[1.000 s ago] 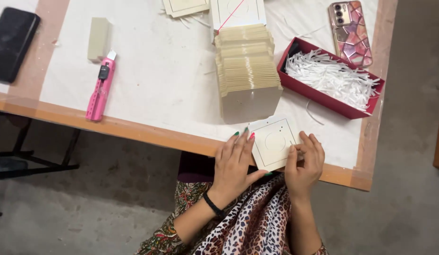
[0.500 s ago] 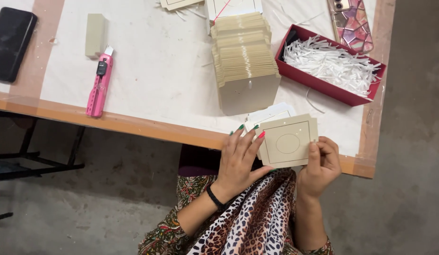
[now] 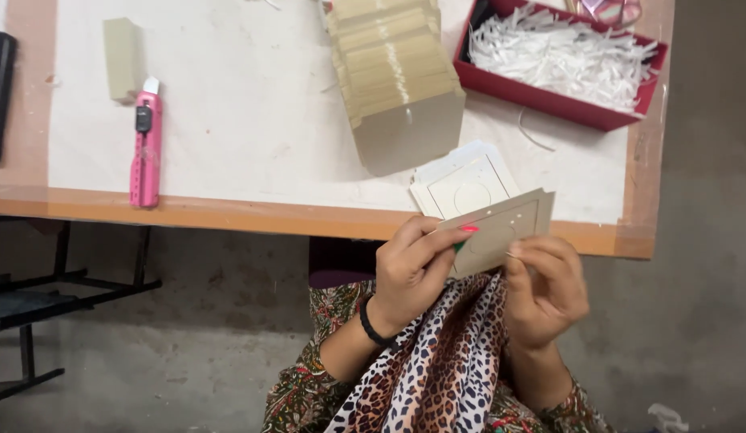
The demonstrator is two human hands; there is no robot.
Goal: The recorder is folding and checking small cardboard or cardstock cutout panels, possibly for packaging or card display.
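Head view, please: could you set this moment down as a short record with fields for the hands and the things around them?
Left hand: left hand grips the tan card at its left edge
Right hand: right hand pinches the card's lower right edge
Card position: held tilted, off the table, near its front edge
Beneath card: white cards lying on the table
Stack: tan card stack behind them
Right of stack: red tray of white paper shreds
Left side: pink utility knife, tan block

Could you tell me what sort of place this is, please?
Probably a small handcraft or packaging workbench: a stack of tan cards, a red tray of shredded white paper and a pink utility knife lie on it.
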